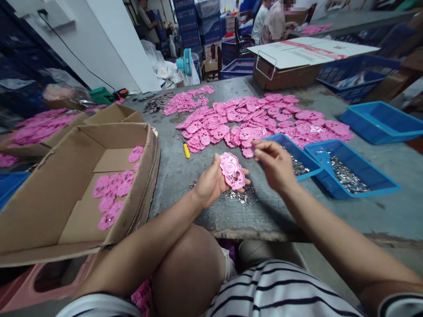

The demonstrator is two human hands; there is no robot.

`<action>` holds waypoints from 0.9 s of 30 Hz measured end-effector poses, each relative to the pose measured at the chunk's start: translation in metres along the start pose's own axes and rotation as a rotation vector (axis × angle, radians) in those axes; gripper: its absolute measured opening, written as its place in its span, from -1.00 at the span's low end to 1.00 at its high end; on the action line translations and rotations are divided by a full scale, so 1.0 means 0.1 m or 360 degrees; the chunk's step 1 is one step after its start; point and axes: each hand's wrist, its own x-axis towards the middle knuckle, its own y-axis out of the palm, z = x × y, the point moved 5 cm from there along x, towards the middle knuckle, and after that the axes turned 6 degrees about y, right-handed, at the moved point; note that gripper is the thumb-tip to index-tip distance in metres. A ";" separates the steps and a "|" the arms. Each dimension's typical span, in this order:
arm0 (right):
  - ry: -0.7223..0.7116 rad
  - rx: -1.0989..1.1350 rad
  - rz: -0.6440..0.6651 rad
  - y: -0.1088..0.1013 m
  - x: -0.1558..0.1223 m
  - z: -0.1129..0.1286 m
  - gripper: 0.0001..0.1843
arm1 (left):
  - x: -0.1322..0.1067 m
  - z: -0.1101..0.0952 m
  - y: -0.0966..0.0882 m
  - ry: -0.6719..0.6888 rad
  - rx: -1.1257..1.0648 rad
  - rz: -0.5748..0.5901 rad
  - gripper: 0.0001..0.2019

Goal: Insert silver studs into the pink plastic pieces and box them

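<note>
A pink plastic plate with a scalloped edge (232, 169) rests in my left hand (209, 184), thumb on its near rim and fingers underneath. Small shiny metal pieces sit in its lower part. My right hand (276, 166) is raised to the right of the plate, apart from it, thumb and fingertips pinched together. Whatever is between those fingertips is too small to make out. Below the plate, loose silvery metal parts (243, 196) lie on the table. A large heap of similar pink plates (244, 116) spreads out behind both hands.
Blue trays (376, 192) with metal parts stand at right, near another blue tray (380, 136). An open cardboard box (79, 211) at left holds several pink plates. A yellow-handled tool (187, 151) lies on the table (172, 176). Other people (272, 24) sit at the back.
</note>
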 end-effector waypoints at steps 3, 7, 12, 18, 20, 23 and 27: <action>0.0151 -0.0675 -0.0253 -0.42 0.33 -0.02 -0.70 | -0.01 -0.01 -0.02 0.0020 0.0024 0.0004 -0.42; 0.0349 -0.1971 0.0051 -0.69 0.52 -0.21 -0.72 | 0.01 0.00 -0.04 0.0048 0.0080 0.0048 -0.42; 0.0551 -0.2352 0.0445 -0.69 0.39 -0.47 -0.79 | 0.04 0.04 -0.07 0.0031 0.0097 0.0069 -0.44; 0.0602 -0.2312 0.0229 -0.74 0.36 -0.45 -0.72 | 0.03 0.05 -0.09 0.0005 0.0163 0.0033 -0.46; 0.0601 -0.2260 0.0156 -0.77 0.36 -0.45 -0.72 | 0.04 0.05 -0.08 0.0015 0.0149 0.0061 -0.47; 0.0575 -0.2185 0.0087 -0.80 0.36 -0.46 -0.74 | 0.04 0.06 -0.09 0.0027 0.0148 0.0089 -0.48; 0.0571 -0.2086 0.0037 -0.82 0.36 -0.49 -0.72 | 0.04 0.07 -0.10 0.0033 0.0156 0.0108 -0.49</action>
